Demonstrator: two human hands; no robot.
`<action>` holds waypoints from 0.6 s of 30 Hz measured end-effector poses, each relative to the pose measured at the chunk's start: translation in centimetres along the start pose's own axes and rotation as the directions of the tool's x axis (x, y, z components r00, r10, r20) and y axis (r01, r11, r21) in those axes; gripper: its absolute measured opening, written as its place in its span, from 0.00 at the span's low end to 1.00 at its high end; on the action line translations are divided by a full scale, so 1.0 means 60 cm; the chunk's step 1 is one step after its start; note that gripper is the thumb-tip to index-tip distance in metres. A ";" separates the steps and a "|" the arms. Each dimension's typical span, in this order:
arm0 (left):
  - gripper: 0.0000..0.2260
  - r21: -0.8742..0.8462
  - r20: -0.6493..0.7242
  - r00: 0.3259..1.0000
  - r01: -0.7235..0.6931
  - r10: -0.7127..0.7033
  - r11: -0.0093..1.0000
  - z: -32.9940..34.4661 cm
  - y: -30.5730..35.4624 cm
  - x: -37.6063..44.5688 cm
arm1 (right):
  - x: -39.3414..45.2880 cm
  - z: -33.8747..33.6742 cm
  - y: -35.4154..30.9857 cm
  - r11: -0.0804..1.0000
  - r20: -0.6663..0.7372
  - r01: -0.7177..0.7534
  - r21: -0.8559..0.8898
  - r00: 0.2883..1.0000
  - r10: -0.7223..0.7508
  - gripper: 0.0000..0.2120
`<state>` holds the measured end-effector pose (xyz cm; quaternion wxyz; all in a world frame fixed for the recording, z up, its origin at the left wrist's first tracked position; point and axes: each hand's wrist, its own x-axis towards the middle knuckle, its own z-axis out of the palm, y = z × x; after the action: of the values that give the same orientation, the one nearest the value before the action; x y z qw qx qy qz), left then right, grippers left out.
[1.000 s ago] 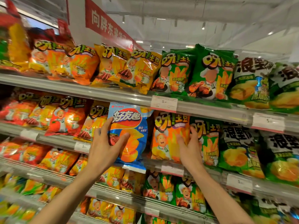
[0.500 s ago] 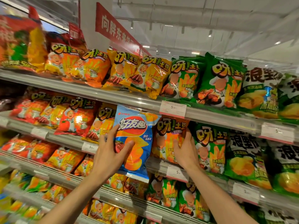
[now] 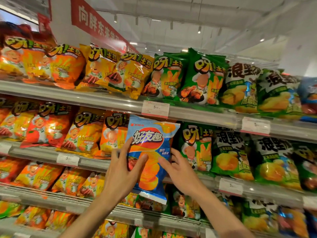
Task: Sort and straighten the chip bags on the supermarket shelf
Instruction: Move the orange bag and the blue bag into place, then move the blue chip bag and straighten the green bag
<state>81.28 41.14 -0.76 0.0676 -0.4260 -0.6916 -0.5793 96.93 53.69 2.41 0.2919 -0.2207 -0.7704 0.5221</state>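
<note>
A blue chip bag (image 3: 151, 140) hangs in front of the middle shelf, between an orange bag (image 3: 114, 133) and a green bag (image 3: 196, 148). My left hand (image 3: 120, 174) grips its left edge, thumb across the front and fingers running up the side. My right hand (image 3: 180, 170) holds the right edge, thumb on the front and fingers behind the bag. The blue bag covers the bag standing behind it on the shelf.
Several shelf tiers hold rows of orange, yellow and green chip bags, some leaning. A grey shelf rail (image 3: 197, 115) with a price tag (image 3: 155, 108) runs just above the blue bag. A red banner (image 3: 97, 23) hangs overhead.
My right hand left the orange bag on the middle shelf and moved left onto the blue bag's right edge. My left hand kept its hold on the blue bag.
</note>
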 end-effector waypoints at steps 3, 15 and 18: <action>0.29 -0.044 0.068 0.997 -0.022 0.025 0.999 0.046 0.027 -0.014 | -0.028 -0.035 0.014 1.000 -0.028 -0.003 0.015 1.000 0.003 0.35; 0.28 -0.301 0.291 0.950 -0.019 0.111 0.953 0.247 0.185 -0.070 | -0.154 -0.309 0.064 0.997 -0.235 -0.007 0.071 0.972 0.023 0.15; 0.25 -0.315 0.347 0.928 -0.024 0.139 0.949 0.313 0.236 -0.090 | -0.185 -0.391 0.089 0.996 -0.257 -0.016 0.088 0.966 0.038 0.19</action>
<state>101.64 54.02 0.55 -0.1041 -0.5601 -0.5758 -0.5865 121.19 64.31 1.67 0.3919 -0.2848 -0.6997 0.5252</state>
